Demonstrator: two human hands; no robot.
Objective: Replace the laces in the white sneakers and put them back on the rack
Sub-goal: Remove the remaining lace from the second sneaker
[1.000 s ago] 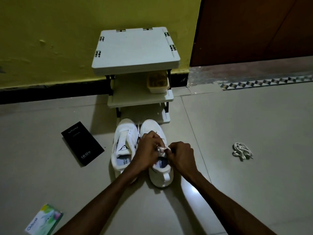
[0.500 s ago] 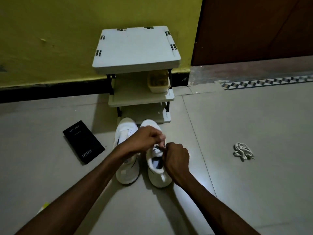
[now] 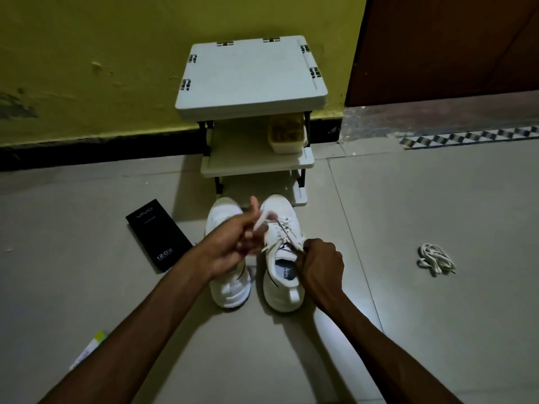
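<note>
L hand (image 3: 233, 243) pulled lace (image 3: 262, 220) up-left, pinching it | R hand (image 3: 319, 266) grips lace at sneaker (image 3: 281, 297) | box (image 3: 159, 234): vivo 120W

The black box (image 3: 159, 234) reads "vivo" and "120W" (the insole (image 3: 287, 271) lettering is illegible).

Home entryway; shoe rack (image 3: 250, 74), door (image 3: 443, 48)

Left hand (image 3: 233, 246) and right hand (image 3: 319, 265) pinch lace (image 3: 287, 233) over right sneaker (image 3: 281, 258).
</note>
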